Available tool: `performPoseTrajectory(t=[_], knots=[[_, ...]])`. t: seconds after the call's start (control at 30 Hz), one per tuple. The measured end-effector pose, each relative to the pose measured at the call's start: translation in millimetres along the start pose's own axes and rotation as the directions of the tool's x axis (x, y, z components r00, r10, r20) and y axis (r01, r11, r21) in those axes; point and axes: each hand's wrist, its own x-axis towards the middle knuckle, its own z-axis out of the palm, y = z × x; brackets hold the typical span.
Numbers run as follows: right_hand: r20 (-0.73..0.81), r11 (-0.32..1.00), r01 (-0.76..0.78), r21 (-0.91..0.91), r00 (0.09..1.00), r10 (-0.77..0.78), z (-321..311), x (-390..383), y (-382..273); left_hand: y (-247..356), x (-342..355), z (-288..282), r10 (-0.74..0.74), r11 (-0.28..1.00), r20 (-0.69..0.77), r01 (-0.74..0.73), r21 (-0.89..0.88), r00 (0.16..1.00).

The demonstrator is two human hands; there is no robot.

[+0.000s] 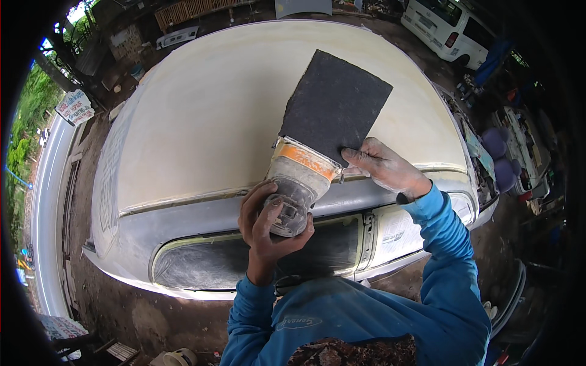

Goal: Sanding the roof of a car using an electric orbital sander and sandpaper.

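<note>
One left hand (266, 245) wrapped around a dusty sander (295, 179), the right hand (392, 168) pinching black sandpaper (337, 102) near its lower corner, sander and sandpaper together above a car's cream roof (183, 140)

The person wears a blue long-sleeved cloth shirt (366, 305), its body smooth and broad across the front. A pale oval outline with light lettering inside, a printed emblem (298, 322), marks the chest. The wrinkled blue right sleeve (448, 244) gathers in many soft creases and ends at the wrist, where a small dark band-like patch (401, 199) shows. The blue left sleeve (250, 317) also reaches the wrist. Both the left hand (265, 226) and right hand (387, 168) are gloveless, with powdery dust on the fingers (357, 157).
</note>
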Motion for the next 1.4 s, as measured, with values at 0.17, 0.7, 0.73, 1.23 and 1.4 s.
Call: performPoseTrajectory(t=[0.17, 0.7, 0.73, 1.23, 1.4], knots=[[0.031, 0.998, 0.053, 0.031, 0.998, -0.054, 0.3, -3.0, -1.3, 1.7, 1.8, 0.5, 0.006, 1.000, 0.001, -0.006, 0.003, 1.000], [0.137, 0.992, -0.033, 0.125, 0.990, 0.016, -5.1, -6.1, -17.0, 6.1, 2.4, 0.3, 0.000, 1.000, 0.007, 0.000, 0.013, 1.000], [0.138, 0.989, 0.004, 0.146, 0.990, -0.025, -5.3, -5.7, -13.8, 6.4, 2.5, 0.9, -0.001, 1.000, 0.003, 0.001, 0.008, 1.000], [0.070, 0.959, -0.071, 0.275, 0.996, 0.054, 0.3, -6.0, 1.1, 4.4, 3.7, 1.0, 0.011, 1.000, -0.010, -0.011, 0.006, 1.000], [0.104, 0.915, 0.012, 0.402, 0.993, -0.059, 10.0, -10.7, -19.7, 3.8, 3.0, 2.3, 0.012, 1.000, -0.011, -0.012, 0.013, 1.000]])
